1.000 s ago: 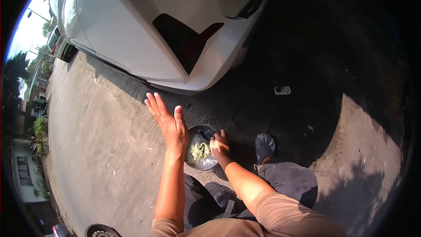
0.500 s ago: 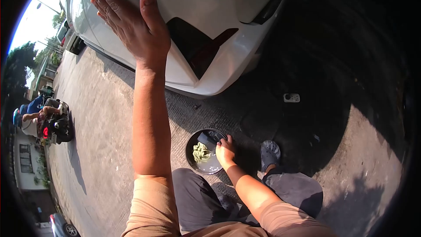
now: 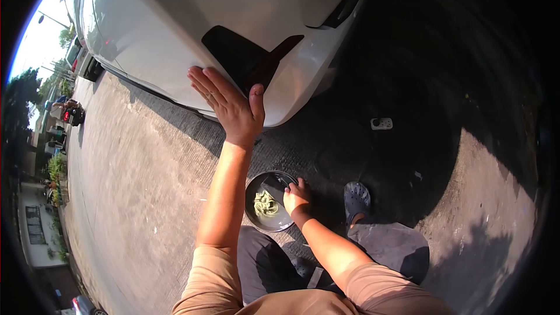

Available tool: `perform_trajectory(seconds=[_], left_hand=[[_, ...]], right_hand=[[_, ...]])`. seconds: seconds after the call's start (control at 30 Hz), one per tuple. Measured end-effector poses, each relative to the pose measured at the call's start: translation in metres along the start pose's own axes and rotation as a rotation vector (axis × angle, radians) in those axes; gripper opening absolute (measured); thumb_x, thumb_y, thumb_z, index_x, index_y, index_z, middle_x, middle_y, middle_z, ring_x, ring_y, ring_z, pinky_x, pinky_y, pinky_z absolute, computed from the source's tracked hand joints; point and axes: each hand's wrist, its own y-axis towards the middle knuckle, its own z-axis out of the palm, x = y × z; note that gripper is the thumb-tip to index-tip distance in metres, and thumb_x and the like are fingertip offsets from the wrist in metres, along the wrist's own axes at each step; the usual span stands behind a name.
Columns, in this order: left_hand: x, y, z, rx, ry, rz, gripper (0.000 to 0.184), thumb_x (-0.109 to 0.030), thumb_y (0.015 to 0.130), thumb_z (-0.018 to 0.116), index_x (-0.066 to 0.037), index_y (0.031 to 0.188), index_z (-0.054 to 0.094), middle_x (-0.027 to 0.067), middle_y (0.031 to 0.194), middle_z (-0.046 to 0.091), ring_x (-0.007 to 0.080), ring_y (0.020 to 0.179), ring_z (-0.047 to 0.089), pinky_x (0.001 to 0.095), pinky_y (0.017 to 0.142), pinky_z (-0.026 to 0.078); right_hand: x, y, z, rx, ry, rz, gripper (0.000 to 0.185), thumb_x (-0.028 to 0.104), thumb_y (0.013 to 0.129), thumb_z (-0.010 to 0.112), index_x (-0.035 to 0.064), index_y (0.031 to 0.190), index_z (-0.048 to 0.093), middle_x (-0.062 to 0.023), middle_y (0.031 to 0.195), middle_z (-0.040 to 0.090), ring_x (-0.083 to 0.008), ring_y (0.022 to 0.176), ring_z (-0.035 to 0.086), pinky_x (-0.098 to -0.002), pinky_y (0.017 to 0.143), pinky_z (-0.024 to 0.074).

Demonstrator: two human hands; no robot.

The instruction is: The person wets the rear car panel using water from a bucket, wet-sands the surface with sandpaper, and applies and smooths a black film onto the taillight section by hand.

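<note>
My left hand [image 3: 228,106] is raised with its fingers stretched out and holds nothing. It appears in front of the rear corner of a white car [image 3: 157,41], just below the dark red tail light [image 3: 248,58]; whether it touches the car I cannot tell. Lower down, my right hand [image 3: 297,199] grips the right edge of a round dark basin [image 3: 251,213] on the ground. Inside the basin lie a crumpled yellow-green cloth [image 3: 265,203] and a dark item [image 3: 273,185] close to my right fingertips. Water seems to surround the cloth.
A small white device [image 3: 381,123] lies on the shaded ground right of the car. My shoe [image 3: 356,199] is right of the basin. Far left, people on a motorcycle [image 3: 73,115] are on the road, with a parked vehicle [image 3: 87,67] beyond the white car.
My left hand rose toward the camera over the car, then came back down, ending higher than at first. The motorcycle entered at the left and moved farther off. My right hand stayed at the basin.
</note>
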Motion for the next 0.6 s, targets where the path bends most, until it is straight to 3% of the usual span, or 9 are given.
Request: perform_trajectory(seconds=[0.1,0.17,0.23,0.3,0.37,0.4,0.53,0.6], left_hand=[[0.002,-0.021,-0.015,0.159,0.036,0.005,0.086,-0.049,0.106,0.045,0.005,0.161,0.006,0.0304,0.167,0.0,0.0489,0.155,-0.005,0.0589,0.124,0.003],[0.008,0.015,-0.034,0.175,0.121,0.053,0.087,-0.05,0.105,0.047,0.006,0.161,0.01,0.0292,0.168,0.003,0.0491,0.155,-0.005,0.0592,0.124,0.002],[0.015,0.078,-0.061,0.128,0.225,0.184,0.079,-0.049,0.105,0.047,-0.002,0.162,0.019,0.0215,0.17,0.012,0.0478,0.155,-0.002,0.0589,0.125,0.003],[0.027,0.14,-0.083,0.05,0.362,0.37,0.072,-0.055,0.106,0.042,-0.008,0.159,0.035,0.0125,0.168,0.026,0.0412,0.157,0.006,0.0613,0.124,0.007],[0.031,0.184,-0.113,0.16,0.674,0.511,0.067,-0.052,0.105,0.048,-0.012,0.158,0.038,0.0064,0.166,0.033,0.0306,0.157,0.019,0.0575,0.125,0.011],[0.028,0.191,-0.119,0.145,0.63,0.615,0.063,-0.045,0.104,0.054,-0.017,0.158,0.038,0.0009,0.162,0.04,0.0248,0.155,0.026,0.0589,0.124,0.016],[0.009,0.182,-0.142,0.379,0.718,0.634,0.073,-0.033,0.097,0.069,-0.016,0.159,0.036,0.0027,0.162,0.04,0.019,0.153,0.03,0.052,0.125,0.02],[0.009,0.174,-0.143,0.435,0.741,0.635,0.069,-0.043,0.1,0.06,-0.013,0.157,0.038,0.0033,0.164,0.037,0.0198,0.154,0.027,0.0512,0.127,0.015]], right_hand=[[-0.003,0.001,-0.002,0.019,0.004,0.0,0.018,0.026,0.091,0.066,0.0082,0.096,0.069,-0.017,0.132,0.056,-0.0419,0.113,0.059,-0.0491,0.097,0.05],[-0.006,0.002,0.005,-0.019,0.037,-0.026,0.018,0.025,0.091,0.066,0.0078,0.095,0.069,-0.0175,0.132,0.056,-0.0425,0.112,0.06,-0.0497,0.096,0.051],[-0.011,0.0,0.016,-0.08,0.063,-0.037,0.016,0.023,0.089,0.068,0.0073,0.094,0.069,-0.0183,0.133,0.056,-0.0433,0.109,0.061,-0.0503,0.093,0.0526],[-0.01,0.001,0.02,-0.102,0.079,-0.027,0.016,0.022,0.088,0.07,0.0071,0.094,0.069,-0.0186,0.133,0.056,-0.0434,0.109,0.061,-0.0505,0.092,0.0529],[-0.01,0.002,0.022,-0.095,0.084,-0.01,0.017,0.022,0.088,0.071,0.0069,0.096,0.07,-0.0187,0.135,0.056,-0.0423,0.112,0.061,-0.0499,0.093,0.0526],[-0.01,0.002,0.021,-0.066,0.091,0.001,0.018,0.022,0.088,0.071,0.0071,0.098,0.07,-0.0189,0.136,0.056,-0.0422,0.113,0.061,-0.0495,0.094,0.0525],[-0.011,0.002,0.021,-0.04,0.098,-0.002,0.023,0.024,0.089,0.07,0.0078,0.105,0.071,-0.0192,0.138,0.055,-0.0418,0.115,0.061,-0.0487,0.097,0.0517],[-0.011,0.003,0.023,-0.066,0.106,-0.003,0.019,0.023,0.088,0.069,0.0083,0.101,0.069,-0.0186,0.136,0.055,-0.0414,0.115,0.059,-0.0497,0.097,0.0508]])
